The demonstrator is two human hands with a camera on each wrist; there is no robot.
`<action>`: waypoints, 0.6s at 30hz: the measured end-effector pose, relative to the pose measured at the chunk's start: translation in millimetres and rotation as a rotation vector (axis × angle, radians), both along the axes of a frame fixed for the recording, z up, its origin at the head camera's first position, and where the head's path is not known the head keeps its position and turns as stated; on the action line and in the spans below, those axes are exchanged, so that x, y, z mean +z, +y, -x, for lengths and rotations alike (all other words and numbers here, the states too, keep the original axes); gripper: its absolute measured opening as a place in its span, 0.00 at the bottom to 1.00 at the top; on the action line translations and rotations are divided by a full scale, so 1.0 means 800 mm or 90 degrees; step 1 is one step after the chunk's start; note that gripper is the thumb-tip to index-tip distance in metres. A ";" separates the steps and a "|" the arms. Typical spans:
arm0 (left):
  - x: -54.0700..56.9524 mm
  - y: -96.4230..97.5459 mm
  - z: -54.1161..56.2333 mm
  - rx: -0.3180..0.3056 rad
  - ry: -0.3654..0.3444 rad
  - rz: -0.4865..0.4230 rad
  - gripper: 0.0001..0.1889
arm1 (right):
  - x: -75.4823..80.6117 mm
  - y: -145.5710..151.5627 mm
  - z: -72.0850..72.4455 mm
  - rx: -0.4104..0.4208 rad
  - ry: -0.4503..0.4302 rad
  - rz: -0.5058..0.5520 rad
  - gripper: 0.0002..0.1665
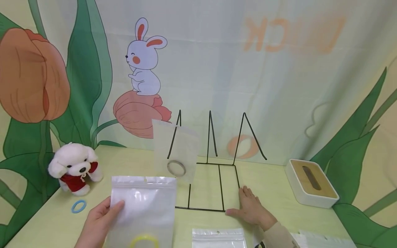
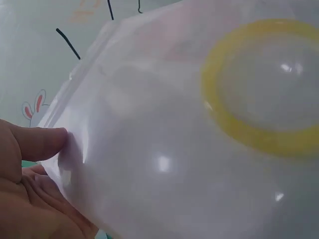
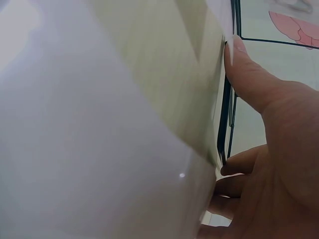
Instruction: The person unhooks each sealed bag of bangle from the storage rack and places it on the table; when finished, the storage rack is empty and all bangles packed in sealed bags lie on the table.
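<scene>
Between thumb and fingers, my left hand [image 1: 99, 220] pinches the left edge of a translucent zip bag [image 1: 142, 203]. A yellow ring [image 2: 215, 107] shows through the bag in the left wrist view. The black wire rack [image 1: 206, 209] stands on the table with three upright prongs. From its left prong hangs another zip bag [image 1: 186, 146], containing a greyish-brown ring [image 1: 184, 168]. My right hand [image 1: 252, 208] rests at the rack's front right corner, thumb and fingers spread and touching the wire base. A pale, glossy sheet fills much of the right wrist view.
At the left sit a white plush dog [image 1: 74, 168] in red and a blue ring [image 1: 73, 208]. A white box [image 1: 297, 186] with a slotted wooden lid stands at the right. More zip bags [image 1: 218, 237] lie along the front. A printed curtain [image 1: 211, 69] hangs behind.
</scene>
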State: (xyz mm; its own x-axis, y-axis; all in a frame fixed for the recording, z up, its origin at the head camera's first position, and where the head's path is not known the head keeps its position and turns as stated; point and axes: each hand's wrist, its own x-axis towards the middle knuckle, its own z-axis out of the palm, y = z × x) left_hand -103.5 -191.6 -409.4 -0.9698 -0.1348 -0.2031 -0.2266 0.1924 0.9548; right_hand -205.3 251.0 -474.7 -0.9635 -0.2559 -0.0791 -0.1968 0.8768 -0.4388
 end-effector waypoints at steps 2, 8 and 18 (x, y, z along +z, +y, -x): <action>-0.008 -0.001 0.003 -0.018 0.006 0.033 0.33 | 0.000 0.000 0.000 0.000 0.001 -0.002 0.66; -0.030 -0.001 0.010 -0.078 -0.016 0.094 0.32 | -0.001 0.000 0.002 0.002 0.007 -0.007 0.66; -0.064 0.001 0.004 -0.091 -0.073 0.097 0.29 | -0.002 0.000 0.002 0.000 0.008 -0.014 0.67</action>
State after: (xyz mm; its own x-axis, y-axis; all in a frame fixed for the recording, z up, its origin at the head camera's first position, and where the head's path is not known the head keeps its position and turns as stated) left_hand -107.0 -190.6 -460.3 -0.9530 -0.0357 -0.3009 -0.2923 0.3703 0.8817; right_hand -207.1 251.2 -476.4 -0.9642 -0.2548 -0.0731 -0.2024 0.8858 -0.4175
